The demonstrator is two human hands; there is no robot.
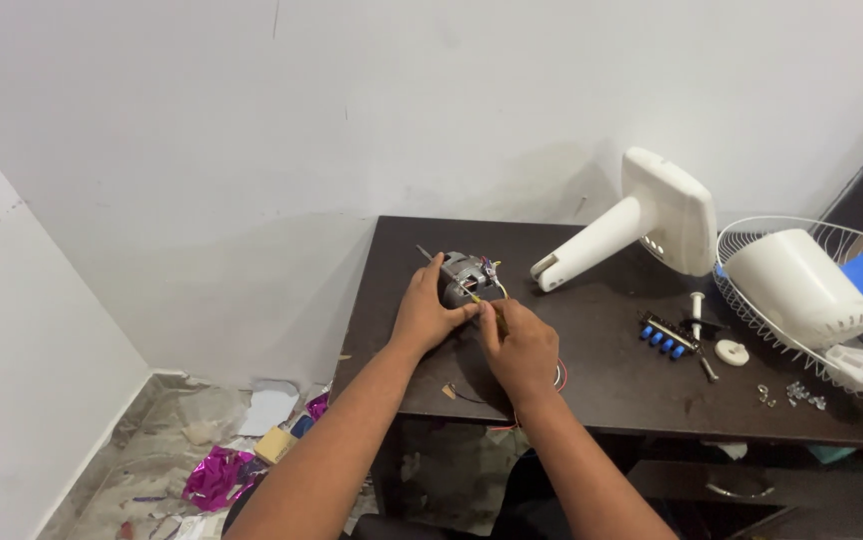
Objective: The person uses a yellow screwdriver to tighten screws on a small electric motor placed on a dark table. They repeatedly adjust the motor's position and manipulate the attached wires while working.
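A small grey metal fan motor [465, 272] with coloured wires sits on the dark table [602, 385], near its back left. My left hand [428, 310] grips the motor's left side and steadies it. My right hand [522, 347] is closed around a thin yellow-handled tool [497, 312] whose tip meets the motor's front. Red wires [561, 374] trail from under my right hand.
A white fan stand [652, 220] lies at the back. To the right are a wire fan guard [832, 300] with a white motor cover [797, 285], a switch block with blue buttons [664, 338], a white round knob [732, 352] and loose screws [792, 395]. Scraps and foil litter the floor [222, 450].
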